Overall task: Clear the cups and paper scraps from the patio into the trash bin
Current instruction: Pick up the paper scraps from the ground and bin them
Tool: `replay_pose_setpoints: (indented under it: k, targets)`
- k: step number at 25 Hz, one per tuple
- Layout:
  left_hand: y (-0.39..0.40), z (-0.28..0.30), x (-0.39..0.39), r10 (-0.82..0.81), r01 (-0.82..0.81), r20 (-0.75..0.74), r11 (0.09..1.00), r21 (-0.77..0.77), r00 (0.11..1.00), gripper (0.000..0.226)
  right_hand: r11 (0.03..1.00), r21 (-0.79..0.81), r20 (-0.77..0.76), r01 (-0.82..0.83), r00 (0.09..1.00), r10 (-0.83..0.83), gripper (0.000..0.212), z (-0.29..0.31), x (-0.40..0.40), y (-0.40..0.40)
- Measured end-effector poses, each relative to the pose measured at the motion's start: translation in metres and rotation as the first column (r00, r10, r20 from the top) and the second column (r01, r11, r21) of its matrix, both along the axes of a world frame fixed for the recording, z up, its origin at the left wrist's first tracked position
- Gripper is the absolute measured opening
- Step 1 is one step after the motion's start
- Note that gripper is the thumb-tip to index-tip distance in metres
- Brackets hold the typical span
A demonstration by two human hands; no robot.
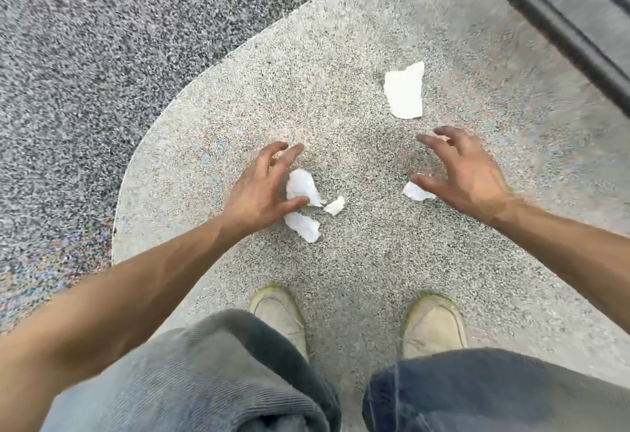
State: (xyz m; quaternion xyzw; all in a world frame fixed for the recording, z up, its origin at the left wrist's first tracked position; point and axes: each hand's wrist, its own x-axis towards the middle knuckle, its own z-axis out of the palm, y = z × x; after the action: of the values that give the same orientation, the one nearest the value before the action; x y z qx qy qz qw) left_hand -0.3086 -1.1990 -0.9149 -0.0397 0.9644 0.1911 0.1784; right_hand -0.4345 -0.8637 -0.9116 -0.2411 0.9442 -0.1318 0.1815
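At frame centre, on pale speckled patio floor [358,261], left hand [262,189] and right hand [467,175] hover, grips wide, empty. Small torn white paper scraps [301,186] lie under the left; bigger white scrap [405,92] upper right. Pinch low, gather clustered bits first.

1. A pale speckled paving slab [358,39] with a rounded edge fills the middle.
2. Darker pebbled ground [85,56] lies beyond its left edge.
3. A dark curved bar [552,22], blurred, crosses the top right corner.
4. Soft, even daylight.
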Motion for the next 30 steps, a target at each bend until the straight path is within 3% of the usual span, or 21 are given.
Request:
replay_pose_setpoints:
  k: [4, 8, 13, 15, 18, 21, 23, 25, 28, 30]
  targets:
    - [0.009, -0.018, 0.032, -0.402, 0.389, -0.049, 0.906, -0.167, 0.915, 0.078, 0.989, 0.097, 0.006, -0.113, 0.994, 0.113, 0.072, -0.013, 0.020, 0.012]
    - [0.009, -0.025, 0.042, -0.621, 0.614, 0.012, 0.773, -0.161, 0.784, 0.053, 0.983, 0.116, 0.072, -0.141, 0.988, 0.133, 0.063, -0.026, 0.019, 0.017]
    - [0.010, -0.029, 0.040, -0.648, 0.658, 0.114, 0.741, -0.136, 0.753, 0.043, 0.968, 0.155, 0.104, -0.195, 0.978, 0.181, 0.043, -0.033, 0.018, 0.010]
    - [0.015, -0.036, 0.038, -0.647, 0.669, 0.173, 0.732, -0.131, 0.742, 0.045, 0.993, 0.079, 0.188, -0.092, 0.979, 0.075, 0.030, -0.036, 0.019, 0.008]
    - [0.022, -0.038, 0.038, -0.620, 0.651, 0.219, 0.751, -0.110, 0.753, 0.038, 0.999, 0.004, 0.289, 0.032, 0.957, -0.032, 0.029, -0.034, 0.019, 0.003]
    - [0.020, -0.027, 0.033, -0.582, 0.595, 0.156, 0.802, -0.055, 0.798, 0.025, 0.999, -0.027, 0.221, 0.042, 0.975, -0.035, 0.016, -0.022, 0.000, -0.008]
    - [0.011, -0.017, 0.017, -0.498, 0.498, 0.043, 0.867, 0.002, 0.866, 0.018, 0.995, -0.080, 0.139, 0.065, 0.989, -0.053, 0.023, -0.014, -0.027, -0.020]
    - [0.000, -0.012, -0.007, -0.423, 0.422, 0.005, 0.906, 0.033, 0.906, 0.023, 0.986, -0.116, 0.106, 0.118, 0.989, -0.106, 0.045, -0.009, -0.059, -0.036]
    - [-0.007, -0.015, -0.032, -0.405, 0.401, 0.177, 0.914, 0.058, 0.897, 0.059, 0.986, -0.049, 0.164, 0.158, 0.975, -0.148, 0.089, -0.006, -0.098, -0.063]
    - [-0.003, -0.022, -0.031, -0.391, 0.392, 0.247, 0.919, 0.045, 0.887, 0.057, 0.991, 0.011, 0.201, 0.130, 0.971, -0.130, 0.099, -0.008, -0.113, -0.078]
